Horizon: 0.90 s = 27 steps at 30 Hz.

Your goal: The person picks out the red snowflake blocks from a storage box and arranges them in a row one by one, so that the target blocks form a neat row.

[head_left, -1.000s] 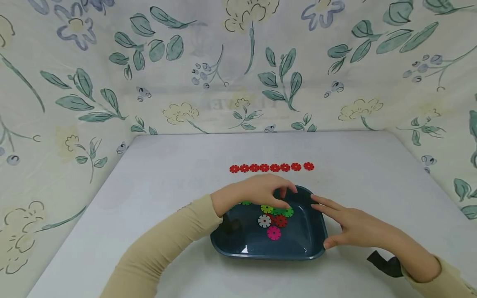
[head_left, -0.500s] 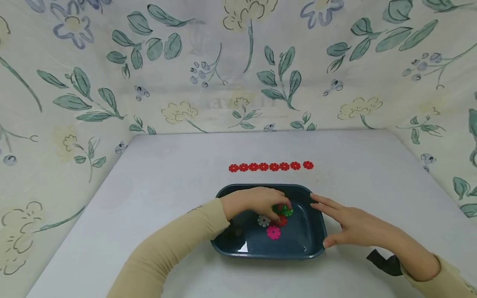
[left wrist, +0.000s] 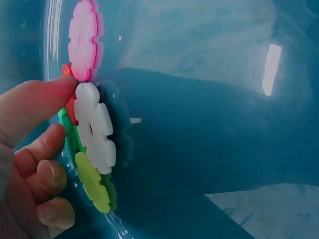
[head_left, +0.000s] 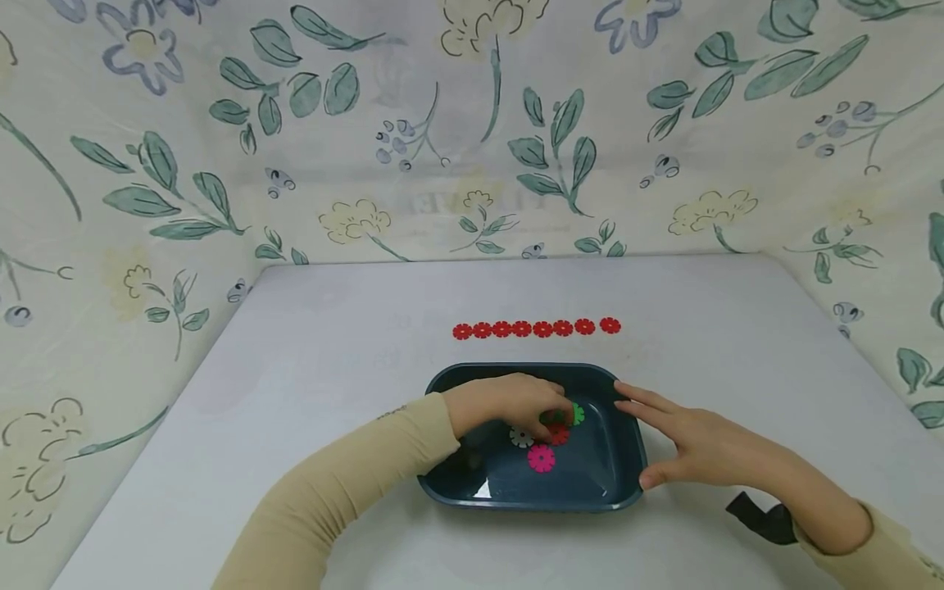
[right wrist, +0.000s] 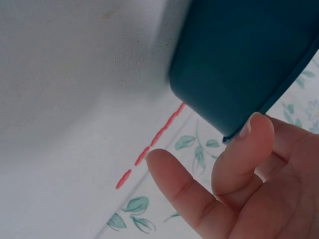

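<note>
My left hand (head_left: 516,401) reaches into a dark blue tray (head_left: 601,471), fingers curled over a small cluster of flower-shaped plastic discs. Its thumb and forefinger hold a red disc (head_left: 560,433), partly covered by the hand. Close by lie a pink disc (head_left: 542,458), a white disc (head_left: 520,437) and a green disc (head_left: 578,414). A yellow-green disc (left wrist: 92,181) shows in the left wrist view, below the white one. My right hand (head_left: 696,447) touches the tray's right rim with fairly straight, spread fingers and thumb.
Beyond the tray, several red discs (head_left: 522,329) lie in a row on the white table (head_left: 354,328); the rightmost sits slightly apart. A black strap (head_left: 767,522) is by the right wrist. Flower-patterned cloth (head_left: 442,180) walls the back and sides.
My left hand has lowered from above the tray into the discs, and its fingers have closed in around the red one. The right hand stays at the rim.
</note>
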Each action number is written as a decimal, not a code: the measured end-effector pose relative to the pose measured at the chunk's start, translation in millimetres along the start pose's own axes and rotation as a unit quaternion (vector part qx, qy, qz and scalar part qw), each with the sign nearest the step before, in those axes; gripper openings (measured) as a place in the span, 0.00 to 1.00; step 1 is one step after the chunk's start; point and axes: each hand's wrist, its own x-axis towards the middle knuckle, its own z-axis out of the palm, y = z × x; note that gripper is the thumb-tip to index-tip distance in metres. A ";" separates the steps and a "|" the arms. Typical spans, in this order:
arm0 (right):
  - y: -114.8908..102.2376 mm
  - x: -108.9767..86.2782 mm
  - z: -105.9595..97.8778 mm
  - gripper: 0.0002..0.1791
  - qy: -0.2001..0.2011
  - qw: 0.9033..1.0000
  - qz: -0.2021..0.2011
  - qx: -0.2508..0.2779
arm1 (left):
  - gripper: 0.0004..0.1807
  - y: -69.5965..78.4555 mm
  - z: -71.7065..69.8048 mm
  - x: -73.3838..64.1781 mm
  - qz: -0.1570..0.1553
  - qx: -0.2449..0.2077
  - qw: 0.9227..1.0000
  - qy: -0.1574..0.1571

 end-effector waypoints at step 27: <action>-1.2 -0.3 -0.6 0.50 -0.002 1.000 0.005 -0.001 | 0.17 3.8 3.8 4.5 0.024 -0.007 0.999 0.028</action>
